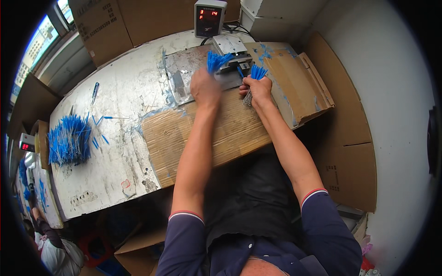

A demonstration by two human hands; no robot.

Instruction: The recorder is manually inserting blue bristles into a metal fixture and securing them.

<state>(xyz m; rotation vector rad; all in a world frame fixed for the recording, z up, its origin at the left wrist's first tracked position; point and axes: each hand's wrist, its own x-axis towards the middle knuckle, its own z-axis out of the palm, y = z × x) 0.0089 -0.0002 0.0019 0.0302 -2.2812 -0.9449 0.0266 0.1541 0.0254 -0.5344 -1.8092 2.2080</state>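
Clock positions are read from the centre of the view. Just short of twelve o'clock, the left hand [206, 88] is blurred; its fingers appear closed on the left bundle [217, 61], a tuft of blue ends fanning upward, but the fingertips cannot be made out. At one o'clock, the right hand [258, 89] clamps the right bundle [258, 71] between thumb and curled fingers: blue ends stand above the grip, and pale strands hang below it. Beyond the hands, at twelve o'clock, lie a metal machine [229, 45] and, farther out, a display box [209, 26] with lit red characters. Toward two o'clock, a cardboard box [287, 76] adjoins the machine. A cardboard sheet [182, 135] covers the near edge of the white table [122, 154]. At nine o'clock, a large heap of blue-ended strands [70, 140] rests on the table, with loose blue pieces [105, 139] beside it toward the centre. A slim pen-like tool [95, 93] lies near ten o'clock. At eight o'clock, near the rim, another person [57, 255] appears in part.
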